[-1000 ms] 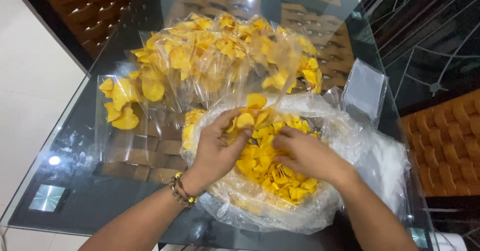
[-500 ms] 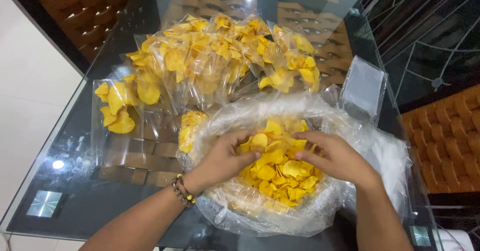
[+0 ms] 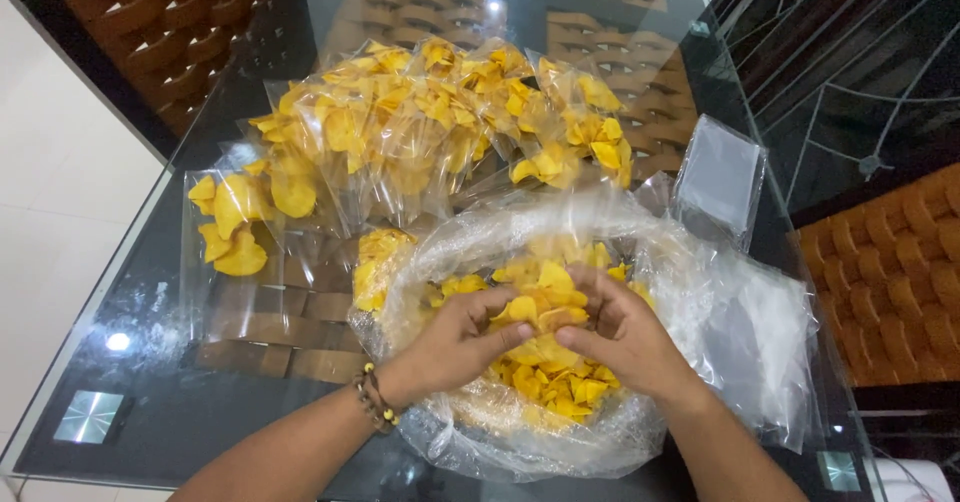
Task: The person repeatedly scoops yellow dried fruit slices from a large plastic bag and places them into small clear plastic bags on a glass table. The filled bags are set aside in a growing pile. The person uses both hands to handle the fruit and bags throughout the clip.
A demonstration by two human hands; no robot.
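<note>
A large clear plastic bag (image 3: 690,292) lies open on the glass table (image 3: 150,402), full of loose yellow chips (image 3: 555,382). Both hands are inside its mouth. My left hand (image 3: 455,347), with a beaded bracelet on the wrist, and my right hand (image 3: 625,337) are cupped together around a handful of chips (image 3: 535,307), fingers curled on them. Behind the big bag lies a heap of small clear packets (image 3: 430,127) filled with the same yellow chips.
A stack of empty clear packets (image 3: 715,177) leans at the right of the big bag. One part-filled packet (image 3: 240,232) lies at the left. The table's near edge runs along the bottom left. An orange tufted seat (image 3: 890,282) stands to the right.
Both hands have drawn together in the middle of the big bag and lifted a handful of chips between them. The view has shifted slightly.
</note>
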